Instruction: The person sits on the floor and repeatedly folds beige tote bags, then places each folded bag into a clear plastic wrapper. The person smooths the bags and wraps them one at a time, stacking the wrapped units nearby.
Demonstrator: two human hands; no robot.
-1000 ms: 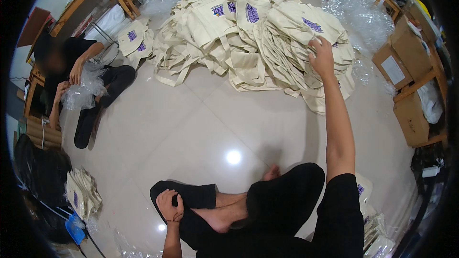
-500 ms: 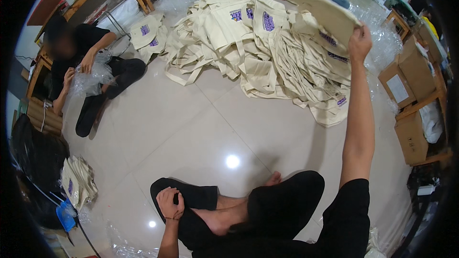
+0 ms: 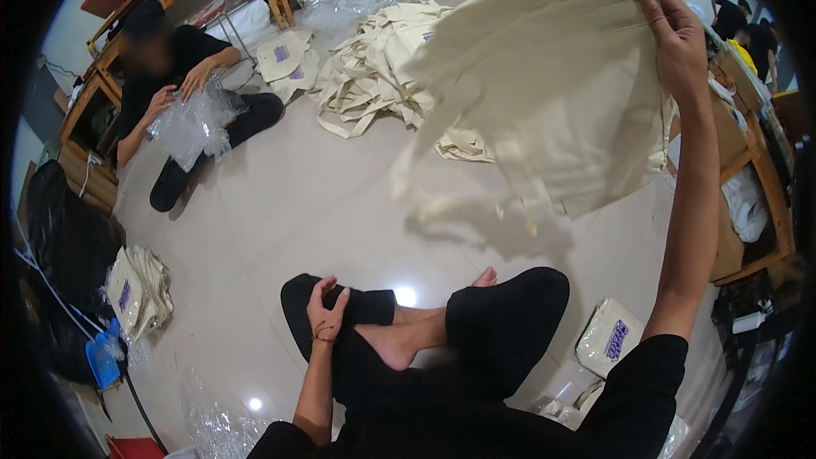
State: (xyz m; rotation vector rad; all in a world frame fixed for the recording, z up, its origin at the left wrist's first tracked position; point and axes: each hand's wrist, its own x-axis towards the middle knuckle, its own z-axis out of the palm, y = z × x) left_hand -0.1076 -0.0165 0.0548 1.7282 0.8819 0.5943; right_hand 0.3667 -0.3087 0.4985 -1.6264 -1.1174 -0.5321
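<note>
Raised high at the right, my right hand (image 3: 677, 41) grips a cream canvas tote bag (image 3: 561, 93) by one corner. The bag hangs spread out in the air, its strap end blurred by motion. Low at the left, my left hand (image 3: 328, 309) rests over my bent knee with thumb and fingers apart, holding nothing. Behind the raised bag lies a heap of cream tote bags (image 3: 374, 68) on the floor, partly hidden by it. Beside my right knee is a folded tote bag in clear plastic (image 3: 610, 338), with a printed purple patch.
A person (image 3: 170, 85) sits on the floor at the left, handling clear plastic bags (image 3: 191, 127). A stack of folded totes (image 3: 138, 293) stands near a blue dustpan (image 3: 104, 355). Loose clear plastic (image 3: 217, 425) lies at lower left. A wooden shelf (image 3: 756, 242) lines the right side.
My right hand has lifted the tote bag off the heap and swung it nearer, so it spreads out. My left hand has loosened its fingers on my knee. The view has shifted right.
</note>
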